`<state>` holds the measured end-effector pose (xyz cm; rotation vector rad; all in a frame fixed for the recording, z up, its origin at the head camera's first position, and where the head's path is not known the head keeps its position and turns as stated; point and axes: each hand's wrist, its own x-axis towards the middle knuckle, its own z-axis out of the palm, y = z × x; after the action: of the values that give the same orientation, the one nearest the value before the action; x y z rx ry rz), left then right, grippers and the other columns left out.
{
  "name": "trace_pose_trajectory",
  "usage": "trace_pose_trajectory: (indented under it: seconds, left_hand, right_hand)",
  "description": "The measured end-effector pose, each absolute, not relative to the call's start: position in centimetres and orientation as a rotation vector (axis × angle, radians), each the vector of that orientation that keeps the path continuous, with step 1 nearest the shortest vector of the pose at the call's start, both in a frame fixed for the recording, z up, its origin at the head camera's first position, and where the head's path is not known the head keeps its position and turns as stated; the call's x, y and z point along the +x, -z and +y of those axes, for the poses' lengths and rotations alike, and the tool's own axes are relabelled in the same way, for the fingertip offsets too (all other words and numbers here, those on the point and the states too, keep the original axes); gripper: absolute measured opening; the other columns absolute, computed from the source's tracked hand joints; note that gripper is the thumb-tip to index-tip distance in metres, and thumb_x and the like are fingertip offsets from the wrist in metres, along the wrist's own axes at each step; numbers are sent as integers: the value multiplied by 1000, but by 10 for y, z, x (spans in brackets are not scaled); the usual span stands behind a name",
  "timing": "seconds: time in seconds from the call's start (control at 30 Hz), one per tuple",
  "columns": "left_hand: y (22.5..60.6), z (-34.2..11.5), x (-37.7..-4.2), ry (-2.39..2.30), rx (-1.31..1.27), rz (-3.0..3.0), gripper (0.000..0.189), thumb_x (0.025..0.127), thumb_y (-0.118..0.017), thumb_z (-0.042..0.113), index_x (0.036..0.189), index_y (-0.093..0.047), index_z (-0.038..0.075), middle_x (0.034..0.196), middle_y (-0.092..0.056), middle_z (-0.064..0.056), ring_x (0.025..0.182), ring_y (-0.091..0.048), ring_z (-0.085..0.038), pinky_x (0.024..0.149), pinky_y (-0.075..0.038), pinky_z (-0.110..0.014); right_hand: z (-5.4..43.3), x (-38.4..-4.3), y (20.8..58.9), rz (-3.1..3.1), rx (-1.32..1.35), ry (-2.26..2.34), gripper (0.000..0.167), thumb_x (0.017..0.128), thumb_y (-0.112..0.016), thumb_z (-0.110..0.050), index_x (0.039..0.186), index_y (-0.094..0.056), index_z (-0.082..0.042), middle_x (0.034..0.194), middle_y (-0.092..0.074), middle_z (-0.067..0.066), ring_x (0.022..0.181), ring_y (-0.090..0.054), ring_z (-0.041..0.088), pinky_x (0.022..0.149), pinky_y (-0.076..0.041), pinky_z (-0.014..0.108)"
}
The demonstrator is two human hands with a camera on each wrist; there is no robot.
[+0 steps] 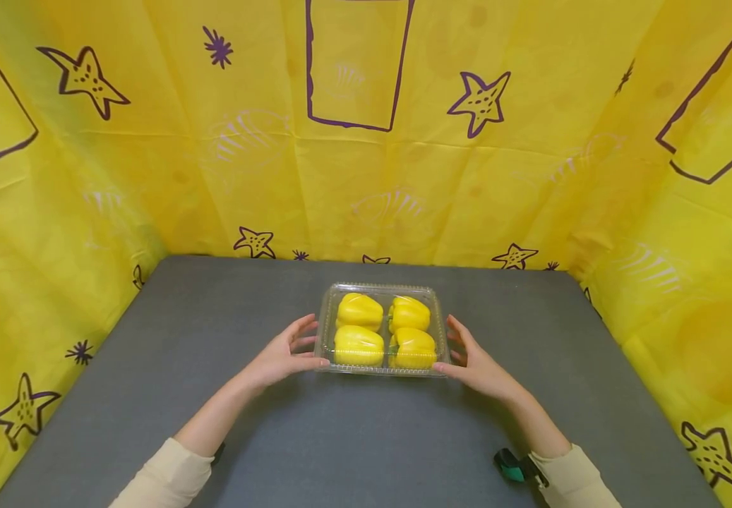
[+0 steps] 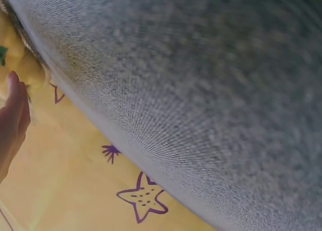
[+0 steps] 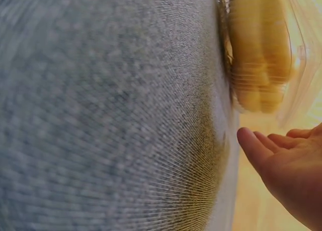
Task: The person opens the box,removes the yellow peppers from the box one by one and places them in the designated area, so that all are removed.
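A clear plastic clamshell box [image 1: 386,370] sits on the grey table in the head view, its lid over several yellow bell peppers [image 1: 359,346]. My left hand [image 1: 286,356] is at the box's left side, fingers extended along it and thumb at the front left corner. On the opposite side my right hand [image 1: 476,363] mirrors it, thumb at the front right corner. The right wrist view shows that hand's relaxed fingers [image 3: 254,143] just short of the box wall [image 3: 302,65]. In the left wrist view, only part of the left hand [image 2: 12,123] shows, beside the peppers.
The grey table [image 1: 366,444] runs back to a yellow cloth backdrop [image 1: 366,169] with purple starfish drawings, which also closes off both sides. A black and green device [image 1: 510,467] is strapped near the right sleeve [image 1: 572,480].
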<state>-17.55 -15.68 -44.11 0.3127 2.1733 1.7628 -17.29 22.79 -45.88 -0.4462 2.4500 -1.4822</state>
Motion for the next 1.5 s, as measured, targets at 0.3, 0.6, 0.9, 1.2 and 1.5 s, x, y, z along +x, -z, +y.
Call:
trace_pose_trajectory:
  seconds: [0.3,0.6,0.9,1.2,1.5]
  left_hand:
    - [444,-156,-172,-1672,356,2186,98,79,-81,12,153,-18,0,150,-34,-24,130,-43,-41,98,-45,-47]
    - [446,-156,-172,-1657,383,2193,99,79,-81,9,153,-17,-1,147,-37,-25,127,-46,-41,96,-47,-46]
    - [449,-154,-172,-1645,347,2214,100,76,-83,9,154,-20,3,148,-39,-21,125,-49,-38,94,-49,-44]
    - [448,-151,-171,-1637,362,2254,100,77,-82,7,153,-17,0,149,-36,-25,124,-50,-40,93,-49,-45]
    - [452,-148,-170,-1629,349,2315,101,76,-84,10,153,-20,1,148,-39,-22,126,-50,-38,93,-49,-44]
  right_hand:
    - [228,-173,466,2396,-490,1507,107,84,-79,-24,155,-1,-5,161,-7,19,142,-21,43,106,-30,58]
    - [227,-172,471,2377,-497,1491,110,82,-81,-23,157,-1,-12,161,-6,16,141,-23,43,105,-33,58]
    - [228,-173,473,2367,-493,1512,108,82,-81,-22,157,-3,-15,161,-9,17,141,-25,44,104,-34,59]
    - [225,-173,469,2361,-464,1520,108,82,-80,-24,157,-3,-15,161,-10,17,141,-26,43,103,-35,58]
    - [224,-171,466,2379,-464,1517,108,82,-80,-26,157,-3,-14,161,-11,17,140,-28,43,101,-39,56]
